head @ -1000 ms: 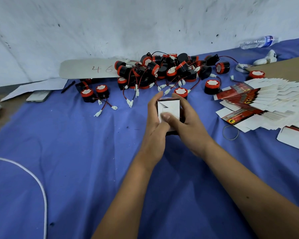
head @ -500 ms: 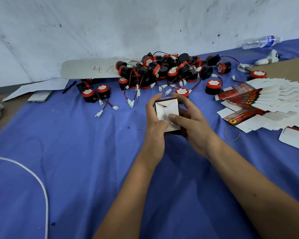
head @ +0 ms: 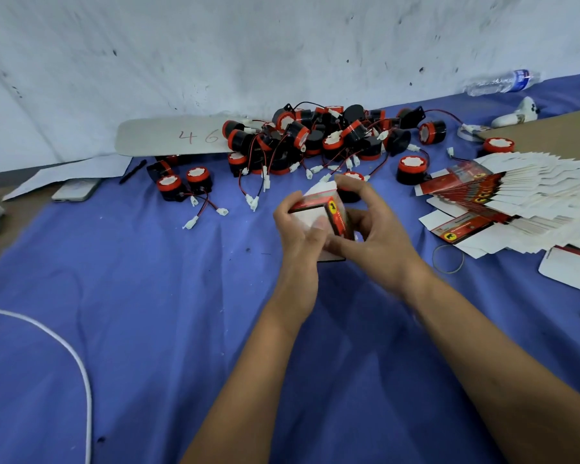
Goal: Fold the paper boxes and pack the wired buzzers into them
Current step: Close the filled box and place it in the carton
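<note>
**A:** From the head camera, how far along was the packing?

**B:** Early, I'd judge. One paper box [head: 318,217] was up off the blue cloth [head: 121,296], held between both hands at the middle of the scene. The left hand [head: 298,236] had its fingers curled round the box's near side, and the right hand [head: 370,229] gripped the far side, thumb and fingers clamped on it. A white flap stood up at the top, so I took the box to be part-folded, not closed.

**A:** And what was left?

**B:** Nearly everything. The pile of wired buzzers [head: 315,139] lay loose against the wall, with a few strays just beside it, and the fanned stack of flat boxes [head: 516,195] sat unfolded at the right. No finished box showed anywhere.

**A:** Anything you couldn't make out?

**B:** Whether a buzzer was already inside the box; the hands covered its openings. The hands were blurred, the box's bottom was hidden behind the fingers, and the flat stack ran off the right edge.
</note>
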Tool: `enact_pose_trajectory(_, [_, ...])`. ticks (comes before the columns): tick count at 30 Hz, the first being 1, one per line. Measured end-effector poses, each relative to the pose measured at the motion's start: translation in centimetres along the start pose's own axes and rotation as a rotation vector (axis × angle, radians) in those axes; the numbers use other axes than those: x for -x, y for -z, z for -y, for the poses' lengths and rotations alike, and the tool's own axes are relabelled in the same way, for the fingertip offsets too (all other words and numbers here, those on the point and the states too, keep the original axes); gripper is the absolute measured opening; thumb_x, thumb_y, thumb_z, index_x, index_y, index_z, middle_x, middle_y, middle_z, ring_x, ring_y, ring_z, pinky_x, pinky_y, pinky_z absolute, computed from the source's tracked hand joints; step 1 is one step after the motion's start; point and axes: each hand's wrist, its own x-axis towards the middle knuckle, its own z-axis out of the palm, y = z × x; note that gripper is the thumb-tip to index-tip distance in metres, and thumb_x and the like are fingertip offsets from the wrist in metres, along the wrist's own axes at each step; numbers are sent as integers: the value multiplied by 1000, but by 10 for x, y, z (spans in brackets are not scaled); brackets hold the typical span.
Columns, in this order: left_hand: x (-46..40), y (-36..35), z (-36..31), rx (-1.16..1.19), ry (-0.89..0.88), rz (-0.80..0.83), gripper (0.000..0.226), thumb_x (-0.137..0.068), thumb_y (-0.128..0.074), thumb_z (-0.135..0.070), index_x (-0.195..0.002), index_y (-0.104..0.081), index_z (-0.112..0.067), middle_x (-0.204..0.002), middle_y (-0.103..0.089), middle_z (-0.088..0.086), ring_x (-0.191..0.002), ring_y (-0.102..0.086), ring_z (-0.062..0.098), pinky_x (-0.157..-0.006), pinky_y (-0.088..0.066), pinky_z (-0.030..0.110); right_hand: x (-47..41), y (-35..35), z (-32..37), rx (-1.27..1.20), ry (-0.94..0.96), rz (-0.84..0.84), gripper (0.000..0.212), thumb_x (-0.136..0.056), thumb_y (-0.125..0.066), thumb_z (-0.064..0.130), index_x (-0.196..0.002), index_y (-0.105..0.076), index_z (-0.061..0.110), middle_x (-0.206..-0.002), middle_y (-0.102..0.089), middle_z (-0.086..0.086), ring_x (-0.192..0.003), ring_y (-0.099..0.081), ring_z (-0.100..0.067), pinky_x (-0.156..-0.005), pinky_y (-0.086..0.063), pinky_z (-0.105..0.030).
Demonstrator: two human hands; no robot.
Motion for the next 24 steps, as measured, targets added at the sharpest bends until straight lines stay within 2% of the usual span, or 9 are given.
enact_pose_trajectory(3, [-5, 8, 1, -256, 117, -94, 74, -81, -50, -72, -132, -49, -18, -138, -48, 5, -132, -49, 20, -109, -47, 36, 3, -11, -5, 675, 276, 39, 83, -81, -78, 19, -151, -34, 28, -99, -65, 20, -96, -65, -11, -105, -41, -35])
enact_pose_trajectory(5, [-10, 17, 5, -322, 148, -155, 57, -87, -57, -68, -111, -64, -17, -119, -62, 2, -116, -59, 16, -92, -52, 26, 3, -17, -7, 1011, 337, 117, 90, -82, -73, 23, -157, -22, 24, -113, -66, 17, -110, -60, -12, -118, -21, -44])
enact_pose_trajectory(9, [-18, 34, 11, -479, 125, -258, 28, -103, -57, -45, -106, -68, -19, -90, -72, -9, -83, -66, -2, -77, -51, 21, 4, -17, 1, 697, 373, 143, 80, -89, -64, 19, -158, -23, 17, -106, -65, 14, -108, -56, -7, -114, -29, -36])
enact_pose_trajectory(12, [-19, 38, 12, -541, 120, -362, 23, -102, -52, -37, -115, -60, -19, -78, -67, -21, -74, -60, -11, -61, -44, 11, -1, -11, 3, 518, 562, -275, 38, -93, -52, 11, -130, -58, 11, -102, -65, 3, -100, -60, -21, -91, -47, -34])
enact_pose_trajectory(15, [-19, 40, 9, -478, 168, -429, 37, -82, -48, -32, -116, -57, -20, -81, -65, -18, -71, -58, -10, -58, -43, 18, -32, 6, -10, 667, 330, -524, 24, -93, -49, 6, -112, -63, 11, -103, -65, -2, -96, -56, -27, -79, -49, -41])
enact_pose_trajectory(17, [-19, 42, 10, -502, 165, -434, 38, -79, -51, -21, -116, -57, -20, -84, -62, -13, -70, -58, -8, -55, -43, 16, -57, 23, -27, 998, 33, -313, 47, -88, -50, -3, -133, -55, 10, -135, -54, -13, -122, -44, -36, -92, -48, -48])
enact_pose_trajectory(19, [-19, 43, 12, -530, 170, -450, 35, -83, -51, -7, -115, -58, -20, -90, -62, -15, -77, -60, -8, -54, -43, 12, -77, 37, -38, 1157, -145, 19, 84, -83, -50, -14, -156, -32, 21, -166, -16, -10, -150, -13, -38, -101, -44, -49])
enact_pose_trajectory(21, [-21, 44, 13, -552, 165, -468, 34, -85, -46, 0, -110, -60, -18, -95, -64, -13, -88, -63, 4, -63, -48, 21, -91, 46, -42, 1195, -186, 270, 99, -84, -47, -20, -161, -14, 33, -170, 10, -2, -155, 11, -33, -106, -38, -50])
enact_pose_trajectory(24, [-23, 45, 14, -600, 146, -504, 27, -85, -39, 6, -99, -57, -9, -93, -64, 0, -91, -58, 27, -70, -46, 38, -103, 46, -43, 1268, -164, 355, 83, -92, -49, -13, -159, -27, 32, -166, -15, -11, -148, -16, -42, -114, -30, -52])
